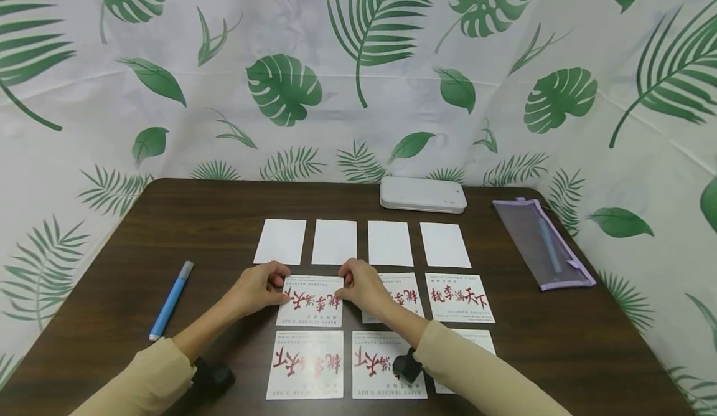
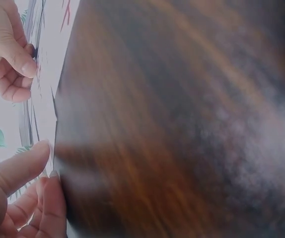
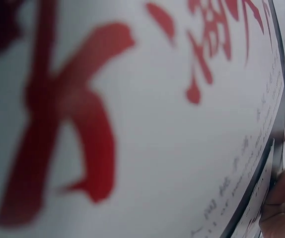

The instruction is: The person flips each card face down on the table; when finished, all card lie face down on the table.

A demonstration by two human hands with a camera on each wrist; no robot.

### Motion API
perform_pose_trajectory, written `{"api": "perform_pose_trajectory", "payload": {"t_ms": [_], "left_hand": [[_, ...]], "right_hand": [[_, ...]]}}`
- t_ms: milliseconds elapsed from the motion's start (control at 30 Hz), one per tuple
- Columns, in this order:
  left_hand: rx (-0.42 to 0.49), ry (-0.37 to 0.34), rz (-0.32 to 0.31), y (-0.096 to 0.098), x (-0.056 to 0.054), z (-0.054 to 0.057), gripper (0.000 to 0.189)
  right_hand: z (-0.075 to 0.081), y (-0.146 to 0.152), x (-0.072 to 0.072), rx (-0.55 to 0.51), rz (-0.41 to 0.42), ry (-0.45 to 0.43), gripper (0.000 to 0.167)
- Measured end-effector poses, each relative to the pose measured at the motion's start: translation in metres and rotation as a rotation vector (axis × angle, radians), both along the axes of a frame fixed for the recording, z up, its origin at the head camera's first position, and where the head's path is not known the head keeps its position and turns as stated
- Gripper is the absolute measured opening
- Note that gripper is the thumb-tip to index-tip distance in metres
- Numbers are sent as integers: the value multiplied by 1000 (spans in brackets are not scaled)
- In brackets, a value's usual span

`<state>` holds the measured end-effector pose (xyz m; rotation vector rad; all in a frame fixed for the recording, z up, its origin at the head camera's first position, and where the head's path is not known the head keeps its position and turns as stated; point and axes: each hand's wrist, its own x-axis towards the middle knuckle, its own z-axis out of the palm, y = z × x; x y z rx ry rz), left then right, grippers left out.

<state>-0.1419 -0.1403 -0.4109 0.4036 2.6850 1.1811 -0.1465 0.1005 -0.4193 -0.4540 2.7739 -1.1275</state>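
My left hand (image 1: 257, 288) and right hand (image 1: 364, 288) pinch opposite side edges of a squarish white paper card with red calligraphy (image 1: 310, 302), thumbs against fingers; the card lies between them. Whether it is lifted cannot be told. Just beyond my fingertips: a row of four blank white rectangular cards (image 1: 335, 241). Nearer me and right of my fingers: matching red-lettered white cards (image 1: 305, 366). Well left: a blue cylindrical marker with grey cap (image 1: 170, 302). Far right: a purple-edged mesh pouch (image 1: 532, 241).

White card (image 1: 309, 317) (red-lettered), upside down.
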Motion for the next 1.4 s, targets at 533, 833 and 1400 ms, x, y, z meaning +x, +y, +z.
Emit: {"api": "perform_pose_trajectory", "payload": {"t_ms": [533,833,1400], "left_hand": [[-9,6,24,2,2,0,42],[326,-131,91,0,-8,13,27],[717,-134,288,44,-10,44,24]], "right_hand": [[1,0,4,-80,-35,-14,25],[10,1,-3,-434,-136,-94,25],[29,-33,16,-116,57,528,38]]}}
